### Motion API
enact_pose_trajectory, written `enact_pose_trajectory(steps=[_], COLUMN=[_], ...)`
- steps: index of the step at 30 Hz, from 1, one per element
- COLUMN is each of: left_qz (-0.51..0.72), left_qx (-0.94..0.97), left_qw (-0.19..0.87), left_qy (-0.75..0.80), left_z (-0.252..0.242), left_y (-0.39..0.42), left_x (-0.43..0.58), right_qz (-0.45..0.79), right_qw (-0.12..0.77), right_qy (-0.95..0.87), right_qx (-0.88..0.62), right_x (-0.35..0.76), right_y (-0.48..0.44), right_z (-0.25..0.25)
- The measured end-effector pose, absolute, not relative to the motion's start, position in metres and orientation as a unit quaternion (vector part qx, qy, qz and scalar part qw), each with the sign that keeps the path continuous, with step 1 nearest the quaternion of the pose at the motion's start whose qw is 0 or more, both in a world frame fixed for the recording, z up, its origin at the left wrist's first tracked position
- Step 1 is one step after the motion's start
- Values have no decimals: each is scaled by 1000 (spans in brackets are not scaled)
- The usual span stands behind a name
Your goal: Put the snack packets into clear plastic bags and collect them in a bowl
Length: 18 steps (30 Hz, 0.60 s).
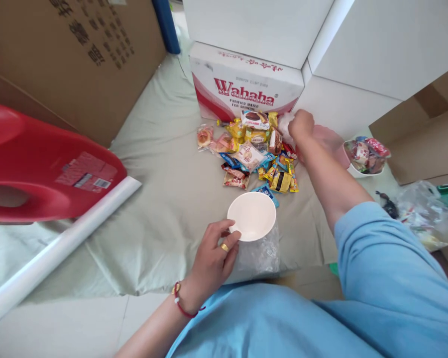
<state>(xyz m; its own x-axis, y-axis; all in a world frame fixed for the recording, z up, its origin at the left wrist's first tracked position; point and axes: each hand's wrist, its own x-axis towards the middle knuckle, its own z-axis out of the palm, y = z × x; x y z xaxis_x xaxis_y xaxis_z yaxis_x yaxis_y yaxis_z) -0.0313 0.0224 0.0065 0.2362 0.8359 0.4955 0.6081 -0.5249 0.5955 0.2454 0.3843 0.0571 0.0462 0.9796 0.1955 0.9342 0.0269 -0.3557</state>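
My left hand (215, 251) pinches the near left rim of a white bowl (252, 216), which has nothing inside. A crumpled clear plastic bag (259, 253) lies under and in front of the bowl. Beyond it spreads a heap of wrapped snacks (249, 155) in several colours. At the heap's right side, my right hand (301, 127) is closed around a whitish, filmy plastic bag (284, 124); its fingertips are mostly turned away. My right forearm partly covers a translucent pink container (326, 139).
A white container (366, 171) full of wrapped snacks stands at right. Behind the heap is a Wahaha carton (246, 84) against white boxes. A red plastic piece (48, 164), a white roll (63, 248) and a brown carton (70, 59) occupy the left. Plastic bags (425, 214) lie far right.
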Motion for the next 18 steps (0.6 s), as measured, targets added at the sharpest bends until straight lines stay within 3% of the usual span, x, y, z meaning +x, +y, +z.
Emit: enact_pose_trajectory(steps=[5,9,11,13,16,18], left_qz=[407,402,400,402,406,403], left_qx=[777,777,770,763,761,771], left_qw=[150,152,149,143,145,165], left_qy=[457,460,475,485,485,465], left_z=[13,19,21,22,22,22], left_y=[13,7,6,7,10,12], left_x=[-28,-31,-35,-39,-38,-30], right_qz=[7,-9,-5,74,230,253], right_qw=[106,161,224,260,233,182], right_qy=[-652,-674,-718,-783,-888,-917], right_qx=[-751,-721,-659,-560,-324,-249], right_x=[246,239,236,239,250,259], right_y=[382,358,324,274,184,128], right_z=[56,71,83,95,101,92])
